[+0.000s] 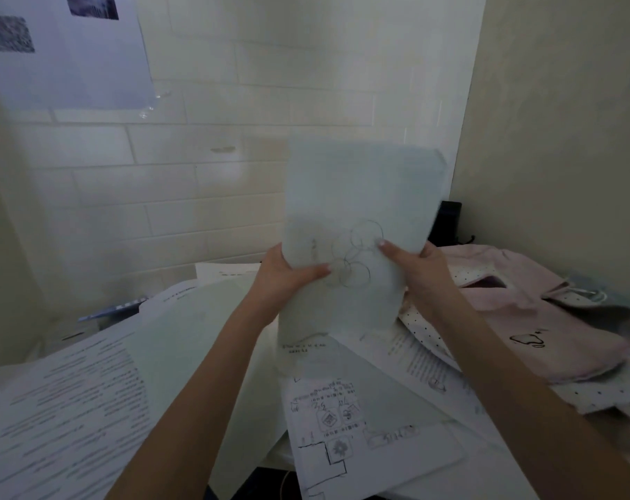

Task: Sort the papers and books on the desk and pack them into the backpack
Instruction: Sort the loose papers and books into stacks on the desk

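I hold a stack of white papers [356, 196] upright above the desk, its lower edge resting on the papers below. The front sheet bears a pencil drawing of circles. My left hand [284, 276] grips the stack's left edge and my right hand [418, 268] grips its right edge, thumbs on the front. A pink backpack [544, 326] with a dotted lining lies at the right, its opening facing me. Loose printed sheets [64, 409] cover the desk at the left, and a worksheet with diagrams [346, 427] lies in front.
A tiled wall stands close behind the desk, with a sheet [64, 48] taped at the upper left. A side wall closes off the right. A dark object [448, 221] stands in the back corner behind the backpack. Several more papers [183, 294] lie piled at the back.
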`<move>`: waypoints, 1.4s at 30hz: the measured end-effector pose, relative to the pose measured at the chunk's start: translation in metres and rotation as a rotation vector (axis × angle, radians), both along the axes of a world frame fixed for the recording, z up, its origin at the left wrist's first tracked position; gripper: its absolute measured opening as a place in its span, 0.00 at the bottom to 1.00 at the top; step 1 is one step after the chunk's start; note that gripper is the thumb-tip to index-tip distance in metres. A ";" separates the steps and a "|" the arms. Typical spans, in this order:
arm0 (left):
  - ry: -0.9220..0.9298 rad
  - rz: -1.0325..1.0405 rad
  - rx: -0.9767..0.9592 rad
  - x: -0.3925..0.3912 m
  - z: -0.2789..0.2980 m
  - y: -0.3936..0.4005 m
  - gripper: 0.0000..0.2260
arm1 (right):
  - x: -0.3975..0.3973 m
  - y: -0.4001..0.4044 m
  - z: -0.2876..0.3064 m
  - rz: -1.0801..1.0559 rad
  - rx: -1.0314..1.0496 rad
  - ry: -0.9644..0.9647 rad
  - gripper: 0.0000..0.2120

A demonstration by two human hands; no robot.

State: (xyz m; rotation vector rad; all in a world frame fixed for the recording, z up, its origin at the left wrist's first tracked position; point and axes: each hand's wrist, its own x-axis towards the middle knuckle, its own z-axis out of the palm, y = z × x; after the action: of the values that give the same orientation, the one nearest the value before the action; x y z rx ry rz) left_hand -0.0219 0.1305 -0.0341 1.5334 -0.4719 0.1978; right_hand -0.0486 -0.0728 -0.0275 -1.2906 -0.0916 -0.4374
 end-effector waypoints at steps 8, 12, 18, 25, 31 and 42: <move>-0.195 -0.054 -0.188 0.002 0.070 0.004 0.37 | 0.003 -0.014 0.009 0.038 -0.153 -0.002 0.23; -0.312 -0.086 -0.120 0.000 0.109 0.002 0.27 | 0.003 -0.009 0.008 0.129 -0.194 0.029 0.31; -0.353 -0.103 0.037 0.002 0.109 0.005 0.21 | -0.005 -0.007 0.006 0.136 -0.170 0.028 0.23; -0.273 -0.080 -0.126 0.003 0.095 0.016 0.15 | -0.006 0.004 -0.016 0.210 -0.123 0.098 0.13; -0.016 0.013 0.333 0.014 0.026 0.022 0.22 | 0.002 0.003 -0.059 0.011 -0.211 0.205 0.09; 0.640 0.103 0.029 0.024 -0.064 -0.054 0.21 | -0.001 -0.070 -0.081 -0.378 0.166 0.259 0.19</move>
State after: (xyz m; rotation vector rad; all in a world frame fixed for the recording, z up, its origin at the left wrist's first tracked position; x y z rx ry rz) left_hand 0.0017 0.0764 -0.0976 1.5517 0.1128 -0.2221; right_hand -0.0499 -0.1432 -0.1086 -1.1903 0.4049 -0.5822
